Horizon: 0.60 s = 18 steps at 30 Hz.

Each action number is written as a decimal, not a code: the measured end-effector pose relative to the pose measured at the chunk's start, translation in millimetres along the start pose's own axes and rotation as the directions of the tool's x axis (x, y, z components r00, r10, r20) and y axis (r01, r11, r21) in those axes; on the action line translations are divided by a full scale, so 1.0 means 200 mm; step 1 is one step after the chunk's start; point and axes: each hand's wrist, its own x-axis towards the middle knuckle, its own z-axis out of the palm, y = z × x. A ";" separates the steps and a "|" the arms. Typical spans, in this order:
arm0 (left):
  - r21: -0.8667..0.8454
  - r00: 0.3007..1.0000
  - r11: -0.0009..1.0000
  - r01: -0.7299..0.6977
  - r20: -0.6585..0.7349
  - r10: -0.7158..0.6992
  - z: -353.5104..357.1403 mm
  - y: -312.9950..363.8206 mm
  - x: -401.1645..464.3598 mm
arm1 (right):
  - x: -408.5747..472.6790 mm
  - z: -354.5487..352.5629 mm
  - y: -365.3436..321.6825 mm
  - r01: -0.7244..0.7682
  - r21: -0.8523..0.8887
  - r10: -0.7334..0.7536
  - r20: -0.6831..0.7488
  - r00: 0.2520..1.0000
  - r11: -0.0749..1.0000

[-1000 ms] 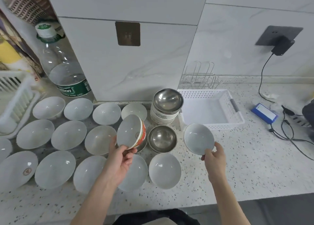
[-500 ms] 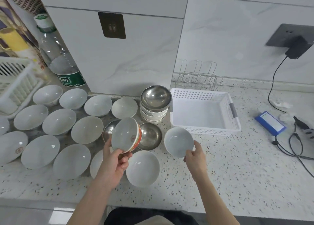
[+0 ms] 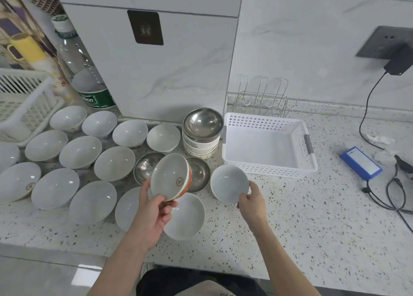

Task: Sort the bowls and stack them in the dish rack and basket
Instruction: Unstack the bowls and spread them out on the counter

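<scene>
- A speckled stone counter (image 3: 301,217) runs under a pale marble-look wall with a dark socket and a plugged-in charger at the right.
- The left hand (image 3: 154,213) holds a red-banded bowl (image 3: 171,177) tilted on edge, thumb inside the rim and fingers curled round the outside, lifted above the bowls below it.
- The right hand (image 3: 251,203) pinches the near rim of a plain white bowl (image 3: 229,182), which sits at or just off the counter; I cannot tell whether it is lifted.
- Behind the left hand's bowl lie two steel bowls (image 3: 145,167), and behind those a stack of bowls topped by a steel one (image 3: 202,122).
- To the left, many white bowls (image 3: 80,151) are spread in rows over the counter, not yet sorted.
- Just beyond the right hand stands the white basket (image 3: 310,159), with nothing in it; the wire dish rack (image 3: 261,99) stands against the wall behind it, also bare.
- Judged from this, sorting is at an early stage: both hands have a bowl picked out, none yet placed.
- The next move likely calls for carrying the white bowl the short way into the basket and setting it flat, keeping the tilted bowl clear of the steel ones.
</scene>
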 end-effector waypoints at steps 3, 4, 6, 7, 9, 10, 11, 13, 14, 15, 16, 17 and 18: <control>0.054 1.000 0.998 -0.022 0.010 0.022 0.01 -0.02 -0.01 | 0.01 -0.01 0.01 -0.001 0.020 0.001 0.011 1.000 1.000; 0.081 0.999 0.996 -0.030 0.018 0.029 0.01 -0.03 -0.01 | 0.01 -0.02 0.01 -0.008 0.028 0.007 0.017 1.000 1.000; 0.138 0.998 0.989 -0.046 0.044 0.040 0.02 -0.04 -0.02 | 0.02 -0.03 0.01 -0.027 0.047 0.026 0.028 0.999 0.999; 0.164 0.997 0.985 -0.051 0.058 0.042 0.03 -0.05 -0.03 | 0.02 -0.03 0.01 -0.034 0.058 0.032 0.032 0.999 0.998; 0.212 0.995 0.976 -0.059 0.085 0.042 0.05 -0.06 -0.04 | 0.02 -0.04 0.01 -0.043 0.079 0.039 0.044 0.998 0.996; 0.239 0.994 0.969 -0.065 0.098 0.043 0.06 -0.07 -0.05 | 0.02 -0.04 0.02 -0.048 0.085 0.043 0.056 0.998 0.995; 0.271 0.993 0.960 -0.071 0.110 0.042 0.07 -0.07 -0.06 | 0.02 -0.05 0.01 -0.056 0.085 0.050 0.070 0.996 0.995; 0.346 0.990 0.935 -0.079 0.137 0.032 0.09 -0.08 -0.07 | 0.01 -0.07 0.01 -0.077 0.065 0.072 0.075 0.995 0.995; 0.381 0.987 0.921 -0.084 0.156 0.025 0.10 -0.09 -0.09 | -0.01 -0.08 0.01 -0.079 0.050 0.076 0.053 0.996 0.996; 0.410 0.984 0.908 -0.090 0.178 0.017 0.11 -0.10 -0.10 | -0.03 -0.10 0.02 -0.071 0.041 0.071 0.016 0.997 0.997; 0.433 0.980 0.896 -0.098 0.200 0.011 0.12 -0.11 -0.11 | -0.05 -0.12 0.02 -0.055 0.049 0.056 -0.026 0.998 0.997; 0.451 0.975 0.886 -0.108 0.222 0.005 0.14 -0.12 -0.13 | -0.08 -0.13 0.03 -0.030 0.076 0.034 -0.057 0.998 0.997; 0.469 0.970 0.875 -0.118 0.245 0.000 0.16 -0.14 -0.14 | -0.10 -0.15 0.04 -0.006 0.114 0.013 -0.068 0.998 0.993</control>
